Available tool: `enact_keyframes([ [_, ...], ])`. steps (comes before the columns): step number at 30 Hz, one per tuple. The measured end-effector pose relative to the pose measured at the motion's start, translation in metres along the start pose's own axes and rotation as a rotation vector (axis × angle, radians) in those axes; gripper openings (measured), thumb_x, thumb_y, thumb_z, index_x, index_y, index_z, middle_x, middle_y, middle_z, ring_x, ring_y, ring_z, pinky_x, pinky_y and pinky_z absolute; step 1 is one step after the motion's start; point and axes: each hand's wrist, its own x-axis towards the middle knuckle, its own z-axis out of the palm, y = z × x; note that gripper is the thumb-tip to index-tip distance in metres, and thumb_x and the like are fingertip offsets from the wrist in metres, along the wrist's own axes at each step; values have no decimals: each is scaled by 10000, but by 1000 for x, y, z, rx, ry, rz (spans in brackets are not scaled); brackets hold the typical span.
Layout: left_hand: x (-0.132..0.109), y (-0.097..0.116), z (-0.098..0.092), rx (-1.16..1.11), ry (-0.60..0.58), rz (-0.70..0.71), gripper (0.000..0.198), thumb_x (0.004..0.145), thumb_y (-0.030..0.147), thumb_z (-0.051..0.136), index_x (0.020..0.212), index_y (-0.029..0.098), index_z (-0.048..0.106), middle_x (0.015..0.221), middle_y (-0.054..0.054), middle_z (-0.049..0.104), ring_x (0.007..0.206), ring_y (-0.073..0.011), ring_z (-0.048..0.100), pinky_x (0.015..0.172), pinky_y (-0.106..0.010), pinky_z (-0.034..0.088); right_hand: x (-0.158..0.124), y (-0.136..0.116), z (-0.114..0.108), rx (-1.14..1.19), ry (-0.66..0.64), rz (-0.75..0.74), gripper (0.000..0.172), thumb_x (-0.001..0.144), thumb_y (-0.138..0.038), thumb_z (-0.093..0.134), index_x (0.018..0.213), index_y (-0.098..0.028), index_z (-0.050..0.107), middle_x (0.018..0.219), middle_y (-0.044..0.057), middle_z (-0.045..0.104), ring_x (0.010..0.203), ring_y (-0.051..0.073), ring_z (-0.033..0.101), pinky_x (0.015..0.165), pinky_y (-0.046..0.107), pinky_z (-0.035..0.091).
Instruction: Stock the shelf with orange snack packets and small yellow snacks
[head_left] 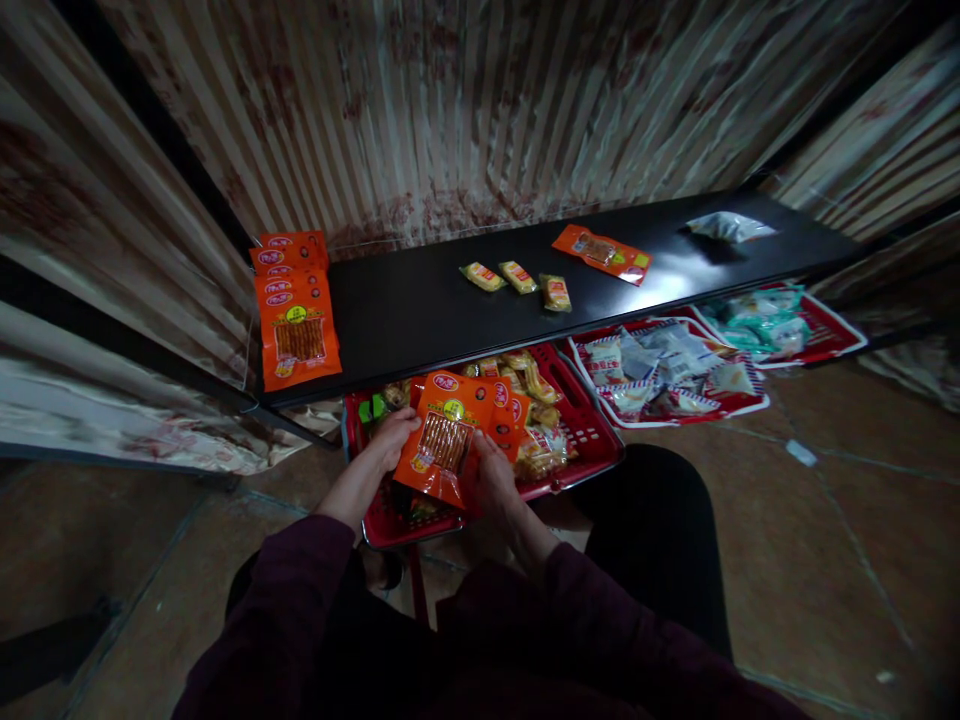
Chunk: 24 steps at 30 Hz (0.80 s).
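Observation:
Over a red basket [600,445] I hold orange snack packets [444,440], one in front and at least one more behind it to the right. My left hand [395,438] pinches the front packet's left edge. At its right side, my right hand [493,470] is closed around the orange packets. Below them the basket holds several yellowish wrapped snacks [546,450] and a green packet [371,408]. On the left end of the black shelf [390,310] lies an overlapping row of matching orange packets [300,340].
Three small yellow packets [517,277], a lone orange packet [604,253] and a silvery packet [729,228] lie on the shelf. Under its right part stand a basket of white-and-blue packets [660,365] and a basket of green packets [765,320]. Pleated curtains [450,120] hang behind.

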Motion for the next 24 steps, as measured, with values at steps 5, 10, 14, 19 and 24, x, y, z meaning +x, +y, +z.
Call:
enact_keyframes([
  [5, 3, -2, 1, 49, 50, 27, 121, 704, 61, 510, 727, 177, 536, 562, 38, 567, 473, -98, 526, 503, -206, 429, 0, -5, 2, 115, -8, 187, 137, 806, -273, 581, 891, -175, 624, 753, 31, 729, 696, 186, 697, 693, 331, 586],
  [10, 8, -7, 3, 124, 90, 66, 236, 697, 32, 494, 848, 181, 598, 682, 15, 645, 602, -119, 595, 600, -216, 462, -3, -11, 4, 184, 45, 293, 147, 831, -256, 550, 913, -169, 635, 703, 36, 726, 789, 223, 708, 776, 396, 577],
  [14, 12, -12, 5, 415, 179, 227, 405, 735, 57, 515, 1112, 192, 570, 944, -41, 698, 868, -164, 644, 820, -290, 481, -7, -17, 7, 183, 54, 279, 188, 843, -281, 527, 944, -165, 636, 764, 49, 741, 838, 237, 706, 813, 417, 566],
  [19, 6, -15, 10, 829, 162, 455, 520, 790, 98, 486, 1294, 229, 473, 1245, -74, 616, 1156, -202, 562, 1018, -371, 399, -17, -27, 17, 183, 107, 231, 216, 863, -280, 491, 967, -162, 638, 778, 54, 746, 844, 232, 708, 822, 408, 568],
  [24, -4, -12, 15, 982, 126, 600, 504, 788, 69, 451, 1272, 194, 513, 1323, -84, 561, 1240, -196, 502, 1090, -361, 349, -23, -32, 18, 146, 107, 167, 198, 842, -296, 531, 921, -166, 658, 744, 41, 742, 825, 225, 712, 810, 374, 575],
])
